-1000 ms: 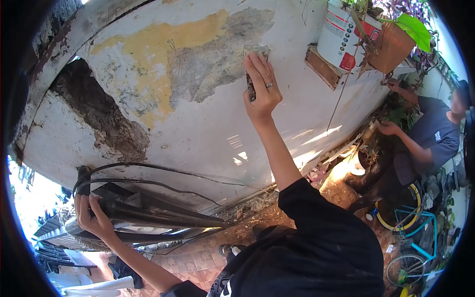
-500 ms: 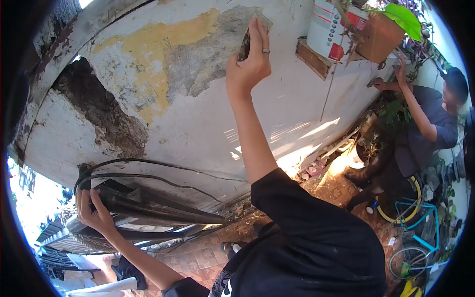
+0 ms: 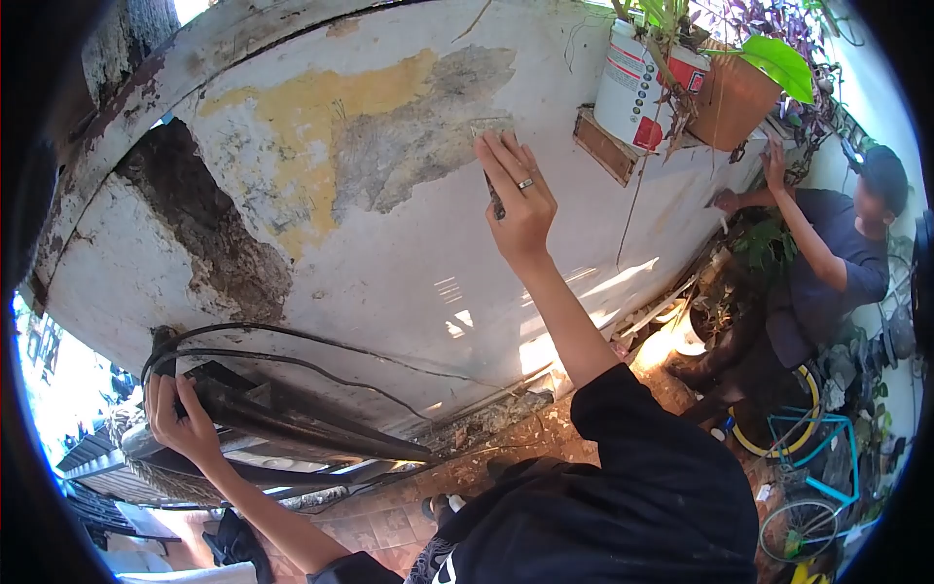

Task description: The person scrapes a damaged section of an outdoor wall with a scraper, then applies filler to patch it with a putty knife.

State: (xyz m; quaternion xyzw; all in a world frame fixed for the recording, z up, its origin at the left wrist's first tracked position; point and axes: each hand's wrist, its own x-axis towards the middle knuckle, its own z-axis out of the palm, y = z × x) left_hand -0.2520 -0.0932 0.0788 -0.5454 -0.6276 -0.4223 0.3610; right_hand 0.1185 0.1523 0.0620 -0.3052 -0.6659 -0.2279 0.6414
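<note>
My right hand (image 3: 522, 200), wearing a ring, is closed around a scraper (image 3: 491, 127). The tool's flat blade lies against the wall at the right end of a bare grey patch (image 3: 394, 161); most of its handle is hidden by my palm and fingers. Beside that patch, old yellow paint (image 3: 282, 112) shows through the white wall (image 3: 389, 263). Low on the left, my left hand (image 3: 185, 419) has its fingers bent over the end of a dark metal frame (image 3: 282, 414). Black cables (image 3: 292, 331) loop just above this hand.
A deep broken gap (image 3: 195, 209) runs down the wall's left part. At upper right, a white bucket (image 3: 628, 88) and a terracotta pot (image 3: 735, 97) stand on a ledge. Another person (image 3: 827, 234) works at the wall on the right, near a turquoise bicycle (image 3: 827, 457).
My right hand and the scraper have moved down and slightly right along the wall. My left hand stays on the frame. The view has shifted a little.
</note>
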